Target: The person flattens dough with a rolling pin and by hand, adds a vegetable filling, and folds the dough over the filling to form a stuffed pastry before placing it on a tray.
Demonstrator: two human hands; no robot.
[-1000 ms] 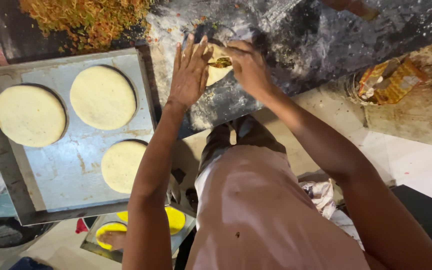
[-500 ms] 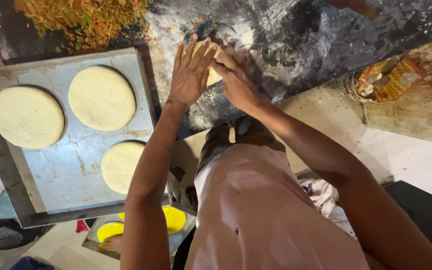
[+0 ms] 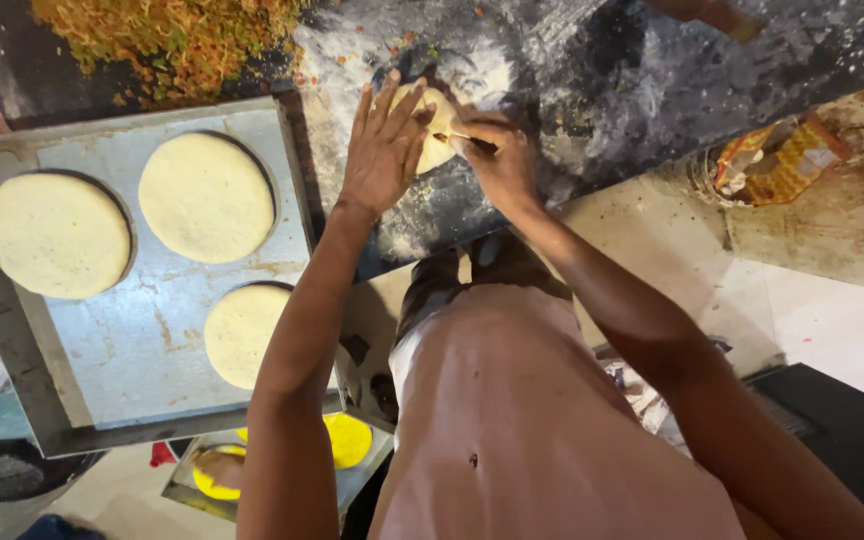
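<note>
Dough piece (image 3: 439, 140) sits on the dark, flour-dusted counter (image 3: 602, 90), right between both hands. Left hand (image 3: 384, 150) lies flat against its left side, fingers straight and slightly spread, pointing away from the person. Right hand (image 3: 497, 155) is curled at the dough's right edge, fingertips pinched together on the rim — looks like a bit of filling showing there, but too small to be sure.

Off to the left there's a metal tray (image 3: 112, 350) with three flat round dough discs (image 3: 207, 195) laid out apart from each other. A heap of shredded orange-green filling (image 3: 172, 40) is on the counter just past the tray. Lower down, under the tray's edge, a smaller tray with yellow lids (image 3: 347, 440) — and a crumpled orange wrapper (image 3: 777, 155) sits off to the right.
</note>
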